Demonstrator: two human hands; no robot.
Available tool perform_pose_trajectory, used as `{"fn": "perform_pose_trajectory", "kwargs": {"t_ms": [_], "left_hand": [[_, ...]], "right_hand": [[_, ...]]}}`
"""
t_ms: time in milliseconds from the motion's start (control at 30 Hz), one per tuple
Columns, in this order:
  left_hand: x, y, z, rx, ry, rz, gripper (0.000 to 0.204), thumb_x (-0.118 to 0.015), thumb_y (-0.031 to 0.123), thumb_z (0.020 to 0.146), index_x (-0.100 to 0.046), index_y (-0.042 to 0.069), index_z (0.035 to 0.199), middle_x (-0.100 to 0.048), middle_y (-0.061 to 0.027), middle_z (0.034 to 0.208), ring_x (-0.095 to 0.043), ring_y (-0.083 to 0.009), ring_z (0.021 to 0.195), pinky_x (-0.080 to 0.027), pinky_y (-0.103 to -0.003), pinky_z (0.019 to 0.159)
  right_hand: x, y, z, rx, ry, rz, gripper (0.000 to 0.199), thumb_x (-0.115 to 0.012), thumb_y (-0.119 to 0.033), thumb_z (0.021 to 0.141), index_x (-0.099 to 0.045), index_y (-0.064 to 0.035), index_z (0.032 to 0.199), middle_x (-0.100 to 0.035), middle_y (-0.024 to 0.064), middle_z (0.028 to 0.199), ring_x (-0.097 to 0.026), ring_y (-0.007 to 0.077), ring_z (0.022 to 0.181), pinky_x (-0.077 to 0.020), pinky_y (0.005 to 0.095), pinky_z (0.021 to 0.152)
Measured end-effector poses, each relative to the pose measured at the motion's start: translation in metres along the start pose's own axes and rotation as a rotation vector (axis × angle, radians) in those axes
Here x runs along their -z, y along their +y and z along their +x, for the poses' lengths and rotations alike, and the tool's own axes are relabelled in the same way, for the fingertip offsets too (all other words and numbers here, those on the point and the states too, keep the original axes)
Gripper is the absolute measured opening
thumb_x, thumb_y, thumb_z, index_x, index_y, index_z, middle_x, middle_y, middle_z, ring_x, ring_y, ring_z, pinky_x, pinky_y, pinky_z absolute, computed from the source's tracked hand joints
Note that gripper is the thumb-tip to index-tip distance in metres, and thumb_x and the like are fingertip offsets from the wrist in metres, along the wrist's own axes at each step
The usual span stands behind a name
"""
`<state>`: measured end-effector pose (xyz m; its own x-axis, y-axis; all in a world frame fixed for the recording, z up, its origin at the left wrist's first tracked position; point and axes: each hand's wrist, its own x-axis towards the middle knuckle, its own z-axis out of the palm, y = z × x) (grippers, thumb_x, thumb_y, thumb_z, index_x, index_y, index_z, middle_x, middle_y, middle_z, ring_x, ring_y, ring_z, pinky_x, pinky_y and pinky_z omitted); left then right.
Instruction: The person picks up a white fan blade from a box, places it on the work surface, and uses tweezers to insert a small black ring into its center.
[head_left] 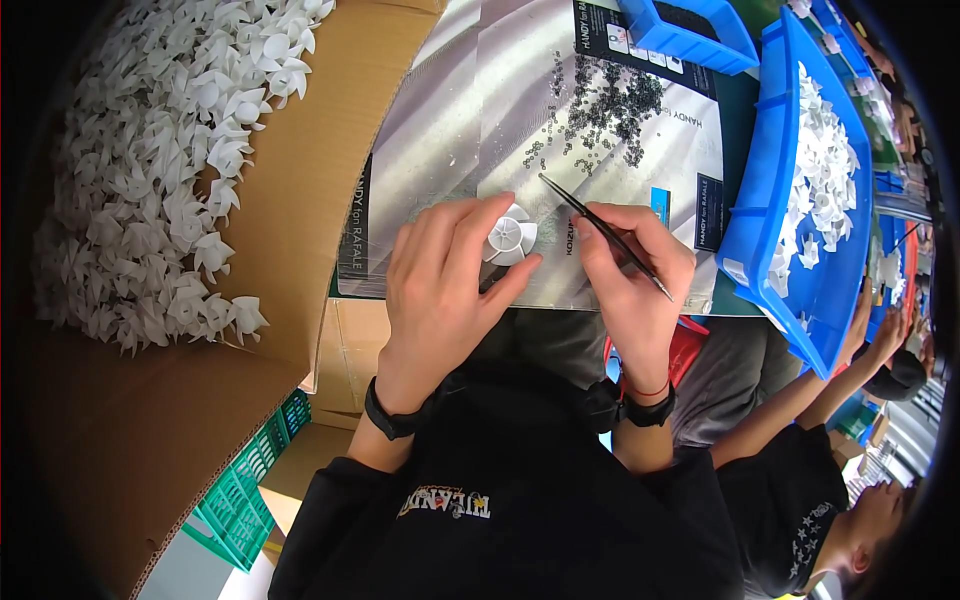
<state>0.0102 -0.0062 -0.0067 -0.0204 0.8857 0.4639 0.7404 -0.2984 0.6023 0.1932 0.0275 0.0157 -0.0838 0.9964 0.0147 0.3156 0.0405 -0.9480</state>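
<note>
Between the thumb and fingers of my left hand is a small round white plastic fan wheel, resting near the front of the board. My right hand grips black tweezers, whose tip points up and left toward a scatter of tiny black rings on the board. Nothing can be made out between the tweezer tips. The rings lie loosely spread, densest at the upper right of the board.
A printed cardboard sheet covers the worktop. At left stands a large cardboard box heaped with white fan wheels. On the right a blue bin holds more. A smaller blue tray sits behind. Another person works at right.
</note>
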Motion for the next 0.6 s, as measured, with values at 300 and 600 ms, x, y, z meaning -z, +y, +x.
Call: {"fn": "perform_pose_trajectory", "kwargs": {"t_ms": [300,600], "left_hand": [[-0.001,0.000,0.002,-0.014,0.004,-0.001,0.057,-0.091,0.010,0.071,-0.065,0.004,0.122,-0.067,-0.0103,0.110,-0.066,-0.0260,0.088,-0.054,-0.036,0.076],[0.003,0.002,-0.001,-0.008,-0.009,0.023,0.057,-0.090,0.011,0.072,-0.065,0.005,0.122,-0.067,-0.0098,0.109,-0.065,-0.0247,0.085,-0.051,-0.036,0.076]], "right_hand": [[0.000,0.005,0.000,0.181,0.154,0.149,0.016,-0.073,0.008,0.088,-0.069,0.0073,0.103,-0.074,0.0081,0.088,-0.067,0.0076,0.077,-0.0534,0.0213,0.069],[0.003,0.012,-0.010,0.233,0.116,0.192,0.016,-0.069,0.008,0.093,-0.066,0.0075,0.109,-0.073,0.0127,0.106,-0.073,0.0188,0.098,-0.0558,0.0270,0.089]]}}
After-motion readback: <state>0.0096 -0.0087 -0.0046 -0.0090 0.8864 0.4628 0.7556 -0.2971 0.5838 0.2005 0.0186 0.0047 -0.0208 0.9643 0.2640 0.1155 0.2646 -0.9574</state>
